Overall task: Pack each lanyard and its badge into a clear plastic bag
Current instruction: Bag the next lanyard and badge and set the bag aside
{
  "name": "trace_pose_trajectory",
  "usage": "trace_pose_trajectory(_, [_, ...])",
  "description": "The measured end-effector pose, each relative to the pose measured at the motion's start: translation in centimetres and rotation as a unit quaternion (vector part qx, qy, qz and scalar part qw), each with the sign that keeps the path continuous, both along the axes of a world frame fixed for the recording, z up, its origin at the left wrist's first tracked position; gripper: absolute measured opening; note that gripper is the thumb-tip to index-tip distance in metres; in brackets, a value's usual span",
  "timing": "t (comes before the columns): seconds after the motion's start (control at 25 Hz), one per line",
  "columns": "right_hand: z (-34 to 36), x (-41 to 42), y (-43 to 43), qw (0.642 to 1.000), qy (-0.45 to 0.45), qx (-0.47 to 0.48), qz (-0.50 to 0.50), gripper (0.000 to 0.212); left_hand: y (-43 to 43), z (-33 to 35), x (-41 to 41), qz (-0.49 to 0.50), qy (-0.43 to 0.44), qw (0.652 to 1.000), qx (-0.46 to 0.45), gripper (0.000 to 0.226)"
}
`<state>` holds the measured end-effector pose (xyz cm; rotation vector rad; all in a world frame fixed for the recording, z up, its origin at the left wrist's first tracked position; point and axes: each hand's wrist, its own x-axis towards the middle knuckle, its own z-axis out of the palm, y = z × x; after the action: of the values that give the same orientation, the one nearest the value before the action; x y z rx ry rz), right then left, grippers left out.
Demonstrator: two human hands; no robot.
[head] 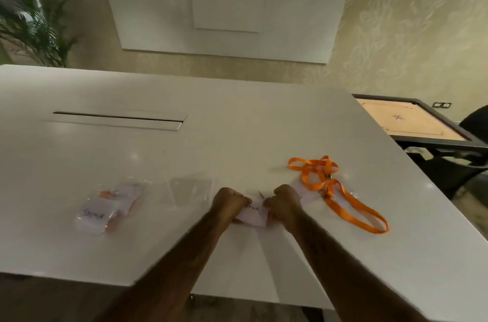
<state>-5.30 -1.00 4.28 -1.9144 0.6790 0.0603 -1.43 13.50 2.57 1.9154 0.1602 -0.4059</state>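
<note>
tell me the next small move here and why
Probably slide the badge, pinched between left hand and right hand, into the empty clear bag just behind them: one packed bag lies at left, and the orange lanyards lie loose at right.

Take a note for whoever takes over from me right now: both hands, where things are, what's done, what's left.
Left-hand grip and right-hand grip both pinch the white badge over the table.
One packed bag, badge and lanyard inside, lies at the left.
Empty clear bags lie between it and the hands.
Left: bag this badge and the loose orange lanyards on the right.
</note>
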Motion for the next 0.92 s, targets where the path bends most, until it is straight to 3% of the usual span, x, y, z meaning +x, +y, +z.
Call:
trace_pose_trajectory(0.24, [0.2,1.0,-0.9,0.994,-0.007,-0.103,0.037,0.025,0.0,0.1,0.4,-0.045,-0.076,0.983,0.162,0.037])
trace_pose_trajectory(0.48, [1.7,1.8,-1.3,0.978,0.011,-0.193,0.082,0.014,0.5,1.4,0.3,-0.075,-0.135,0.917,0.368,0.045])
trace_pose_trajectory(0.6, [2.3,2.6,-0.4,0.958,-0.015,-0.27,0.097,0.01,1.3,2.9,-0.1,-0.061,-0.178,0.892,0.411,0.042])
trace_pose_trajectory(0.76, [2.4,4.3,2.5,0.943,-0.087,-0.279,0.16,0.014,6.0,2.5,2.1,-0.019,-0.329,0.846,0.419,0.028])
trace_pose_trajectory(0.92, [1.2,6.2,6.1,0.927,-0.087,-0.254,0.262,0.033,11.1,-0.5,4.3,-0.135,-0.252,0.852,0.439,0.056])
